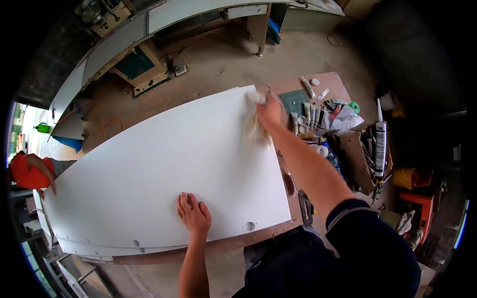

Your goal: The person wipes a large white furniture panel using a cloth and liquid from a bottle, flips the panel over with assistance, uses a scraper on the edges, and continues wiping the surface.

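Observation:
A large white panel [159,164] lies on the workbench, with several round holes along its near edge. My left hand [194,213] rests flat on it near that edge, fingers stretched out and holding nothing. At the panel's far right corner, my right hand [269,112] is closed on a pale cloth [255,128]. The cloth hangs against the white surface and is smeared by motion. Beneath this panel, the edge of another white sheet shows at the near left.
Right of the panel, the brown bench top [334,83] carries tubes [310,113], a green tape roll [354,107] and crumpled white paper [347,119]. A sealant cartridge [380,144] stands by a cardboard box [354,161]. Another person in orange [31,171] is at the far left.

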Available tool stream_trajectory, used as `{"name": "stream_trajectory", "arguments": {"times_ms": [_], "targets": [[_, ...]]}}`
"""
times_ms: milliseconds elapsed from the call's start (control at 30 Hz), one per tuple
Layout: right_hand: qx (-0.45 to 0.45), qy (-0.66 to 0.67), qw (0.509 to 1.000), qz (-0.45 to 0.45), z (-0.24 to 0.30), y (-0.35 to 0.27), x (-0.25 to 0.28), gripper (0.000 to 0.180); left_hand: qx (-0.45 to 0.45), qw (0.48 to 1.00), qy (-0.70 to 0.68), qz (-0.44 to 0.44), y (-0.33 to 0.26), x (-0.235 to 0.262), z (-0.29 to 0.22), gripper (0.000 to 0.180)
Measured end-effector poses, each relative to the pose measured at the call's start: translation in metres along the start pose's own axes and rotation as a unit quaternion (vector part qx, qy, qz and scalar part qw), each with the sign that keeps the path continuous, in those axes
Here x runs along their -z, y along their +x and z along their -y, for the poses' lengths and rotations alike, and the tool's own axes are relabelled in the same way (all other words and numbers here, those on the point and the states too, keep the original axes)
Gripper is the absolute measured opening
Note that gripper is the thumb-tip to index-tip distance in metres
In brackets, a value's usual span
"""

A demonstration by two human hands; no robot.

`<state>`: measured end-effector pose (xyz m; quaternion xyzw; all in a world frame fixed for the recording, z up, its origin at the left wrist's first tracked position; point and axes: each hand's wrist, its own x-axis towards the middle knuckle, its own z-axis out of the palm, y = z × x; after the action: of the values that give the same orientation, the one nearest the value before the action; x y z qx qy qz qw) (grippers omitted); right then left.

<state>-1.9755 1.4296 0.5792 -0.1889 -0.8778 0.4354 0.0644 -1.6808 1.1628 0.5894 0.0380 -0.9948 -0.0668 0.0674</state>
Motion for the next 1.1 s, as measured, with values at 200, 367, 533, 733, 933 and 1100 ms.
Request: {"name": "stream_trajectory", "arguments": {"times_ms": [200,367,533,733,933,1100], "targets": [[-0.007,0.043,0.999,0.007,0.003,0.010,-0.015,0.033,0.007,1.000,-0.004,0.026,-0.003,0.002,0.003,0.044],[-0.041,0.034,0.999,-0.009,0.007,0.037,-0.017,0.027,0.004,1.000,-0.005,0.025,0.005,-0.004,-0.002,0.045],[-0.030,0.083,0.996,-0.001,-0.005,0.038,-0.021,0.029,0.013,0.999,0.000,0.033,0.001,-0.003,0.003,0.045],[-0.037,0.043,0.998,-0.019,0.013,0.068,-0.018,0.031,-0.024,1.000,-0.012,0.015,0.008,-0.004,0.000,0.045],[0.031,0.002,0.999,0.021,-0.017,0.018,-0.030,0.031,0.010,1.000,0.007,0.020,-0.002,-0.002,0.005,0.045],[-0.076,0.017,0.997,0.000,0.021,0.149,-0.041,0.039,-0.018,1.000,-0.010,-0.011,0.005,-0.005,0.003,0.044]]}}
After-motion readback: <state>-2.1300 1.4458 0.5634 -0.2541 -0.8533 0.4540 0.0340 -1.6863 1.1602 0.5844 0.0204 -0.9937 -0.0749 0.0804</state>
